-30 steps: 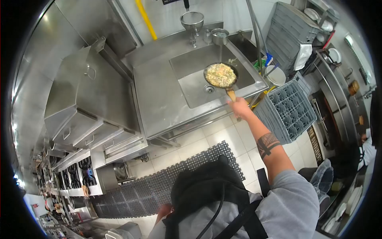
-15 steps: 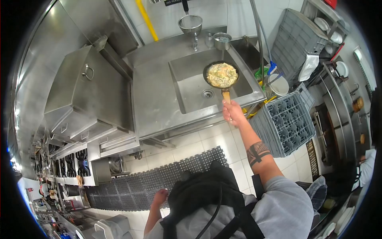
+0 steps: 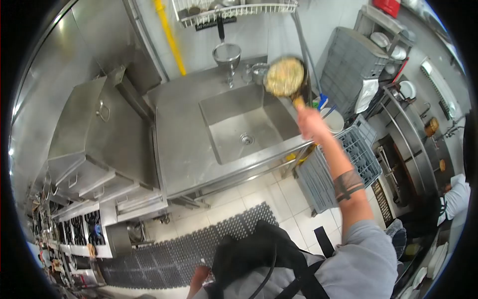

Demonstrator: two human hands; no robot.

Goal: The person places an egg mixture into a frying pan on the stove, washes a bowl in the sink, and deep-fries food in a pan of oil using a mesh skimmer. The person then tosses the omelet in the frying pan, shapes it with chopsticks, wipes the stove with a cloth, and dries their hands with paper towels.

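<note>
The hands are apart. The left hand (image 3: pixel 201 273) hangs low beside the body, too blurred to tell whether it is open or closed. Farther out, the right hand (image 3: pixel 312 124) is clamped on the pale wooden handle (image 3: pixel 298 102) of a round black frying pan (image 3: pixel 303 79), filled with yellowish mixed food (image 3: pixel 284 77), above the far right part of the rectangular steel sink (image 3: pixel 249 124) in the counter (image 3: pixel 179 134). Behind hangs a black-handled metal strainer (image 3: pixel 226 53).

Steel sink counter (image 3: pixel 180 139), metal pot (image 3: pixel 259 74), clear container (image 3: pixel 247 74)

Grey sleeve (image 3: pixel 366 256), black apron (image 3: pixel 254 249) perhaps
</note>
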